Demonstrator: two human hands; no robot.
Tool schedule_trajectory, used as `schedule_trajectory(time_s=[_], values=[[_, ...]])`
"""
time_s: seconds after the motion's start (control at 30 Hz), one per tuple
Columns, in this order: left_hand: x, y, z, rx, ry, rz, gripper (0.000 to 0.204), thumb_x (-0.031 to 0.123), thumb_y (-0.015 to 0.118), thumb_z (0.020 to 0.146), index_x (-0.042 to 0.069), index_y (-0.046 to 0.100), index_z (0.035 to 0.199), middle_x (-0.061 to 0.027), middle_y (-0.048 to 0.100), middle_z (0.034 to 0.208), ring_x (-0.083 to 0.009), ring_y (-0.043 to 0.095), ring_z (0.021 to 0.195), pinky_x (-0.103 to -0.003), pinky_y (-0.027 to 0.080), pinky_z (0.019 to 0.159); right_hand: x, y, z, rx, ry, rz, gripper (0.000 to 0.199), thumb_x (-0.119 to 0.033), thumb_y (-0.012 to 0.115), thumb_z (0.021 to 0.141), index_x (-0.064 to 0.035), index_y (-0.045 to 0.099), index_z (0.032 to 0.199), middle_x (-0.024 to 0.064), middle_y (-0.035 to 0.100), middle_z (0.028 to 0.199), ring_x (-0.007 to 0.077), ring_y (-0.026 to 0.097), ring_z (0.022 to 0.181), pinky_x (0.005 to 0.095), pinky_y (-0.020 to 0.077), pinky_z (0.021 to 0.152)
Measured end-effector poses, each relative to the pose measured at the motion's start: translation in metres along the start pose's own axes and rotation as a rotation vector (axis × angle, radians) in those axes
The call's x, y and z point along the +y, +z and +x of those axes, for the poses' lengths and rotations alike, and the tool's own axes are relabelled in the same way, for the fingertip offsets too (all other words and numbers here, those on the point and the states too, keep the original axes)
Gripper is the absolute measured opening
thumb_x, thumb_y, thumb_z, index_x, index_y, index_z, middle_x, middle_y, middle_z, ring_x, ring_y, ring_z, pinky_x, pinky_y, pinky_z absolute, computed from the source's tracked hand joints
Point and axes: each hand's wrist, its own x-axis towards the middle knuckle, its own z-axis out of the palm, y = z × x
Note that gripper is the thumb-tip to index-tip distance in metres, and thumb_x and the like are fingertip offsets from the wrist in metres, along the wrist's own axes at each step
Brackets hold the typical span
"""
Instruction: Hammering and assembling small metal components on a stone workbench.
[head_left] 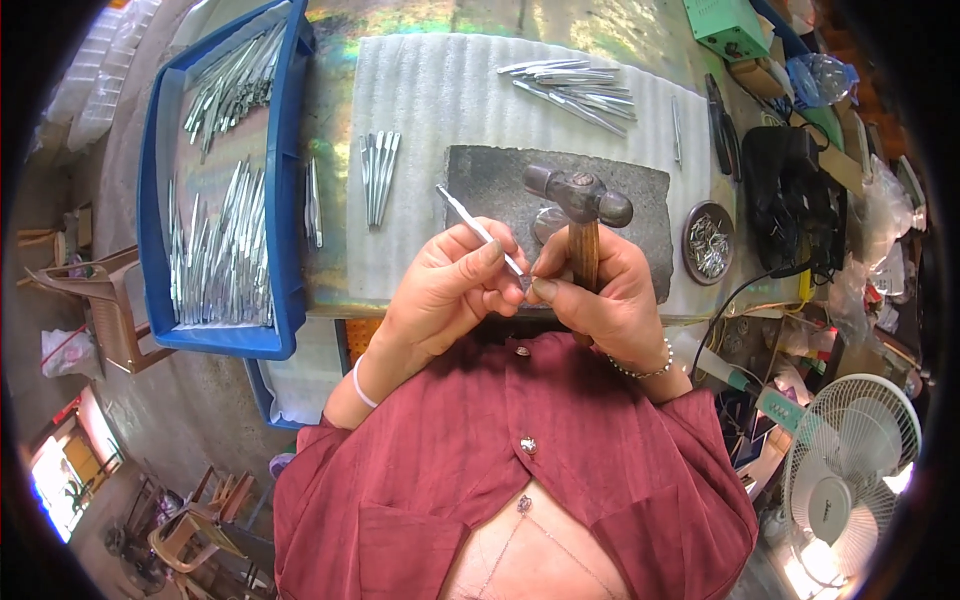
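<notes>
My left hand (455,275) pinches a slim silver metal instrument (470,218) between thumb and fingers. One end points up and to the left, over the edge of a dark flat block (640,195). At its lower end the fingertips of both hands meet, and whatever small part lies between them is too small to name. In my right hand (610,295) is a ball-peen hammer (582,195), its wooden handle held in the palm and its head upright above the block. A rounded metallic piece (548,224) sits on the block, partly hidden behind the hammer.
Several similar instruments lie on white foam (430,80), in a left bunch (378,175) and a far pile (575,90). More fill a blue tray (287,200) at left. At right are a dish (690,245) of small metal parts, pliers (722,130) and a fan (850,480).
</notes>
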Motion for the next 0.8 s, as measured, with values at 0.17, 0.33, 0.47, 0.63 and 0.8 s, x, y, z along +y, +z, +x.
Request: schedule_trajectory(time_s=[0.17, 0.33, 0.47, 0.63, 0.8], values=[[0.002, 0.002, 0.000, -0.002, 0.015, 0.024, 0.018, 0.013, 0.055, 0.092, 0.001, 0.055, 0.104, -0.0134, 0.063, 0.094, -0.0179, 0.066, 0.075, -0.027, 0.056, 0.063, 0.002, 0.004, 0.002, 0.056, 0.003, 0.028, 0.013, 0.004, 0.058, 0.082, 0.0003, 0.053, 0.094, 0.0011, 0.058, 0.083, 0.0036, 0.053, 0.072, 0.0183, 0.0421, 0.063], [0.004, 0.006, 0.003, 0.002, 0.036, 0.084, 0.016, 0.013, 0.056, 0.092, 0.002, 0.054, 0.103, -0.0122, 0.064, 0.093, -0.0174, 0.065, 0.073, -0.026, 0.055, 0.063, 0.000, 0.003, 0.002, 0.072, -0.014, -0.008, 0.012, 0.004, 0.057, 0.082, -0.0001, 0.053, 0.093, 0.0007, 0.058, 0.082, 0.0029, 0.052, 0.071, 0.0181, 0.0412, 0.062], [0.003, 0.015, 0.001, 0.108, 0.126, 0.339, 0.013, 0.009, 0.056, 0.091, 0.001, 0.054, 0.102, -0.0114, 0.064, 0.093, -0.0160, 0.065, 0.073, -0.026, 0.054, 0.064, 0.001, 0.000, 0.001, 0.111, -0.010, -0.091, 0.014, 0.003, 0.057, 0.081, 0.0001, 0.054, 0.094, 0.0006, 0.057, 0.083, 0.0037, 0.052, 0.073, 0.0191, 0.0430, 0.065], [-0.001, 0.022, -0.003, 0.141, 0.263, 0.710, 0.012, 0.003, 0.057, 0.089, -0.002, 0.055, 0.100, -0.0103, 0.066, 0.093, -0.0133, 0.064, 0.077, -0.024, 0.053, 0.068, 0.005, -0.003, 0.001, 0.105, -0.109, -0.072, 0.014, 0.003, 0.056, 0.081, 0.0002, 0.054, 0.095, 0.0009, 0.057, 0.082, 0.0055, 0.053, 0.076, 0.0210, 0.0445, 0.069], [-0.004, 0.013, 0.000, 0.089, 0.230, 0.570, 0.011, 0.006, 0.057, 0.090, -0.001, 0.055, 0.099, -0.0103, 0.065, 0.092, -0.0137, 0.064, 0.073, -0.024, 0.054, 0.066, 0.004, -0.004, -0.001, 0.068, -0.146, -0.192, 0.011, -0.001, 0.059, 0.085, -0.0002, 0.055, 0.095, 0.0002, 0.057, 0.080, 0.0042, 0.052, 0.073, 0.0208, 0.0423, 0.063]])
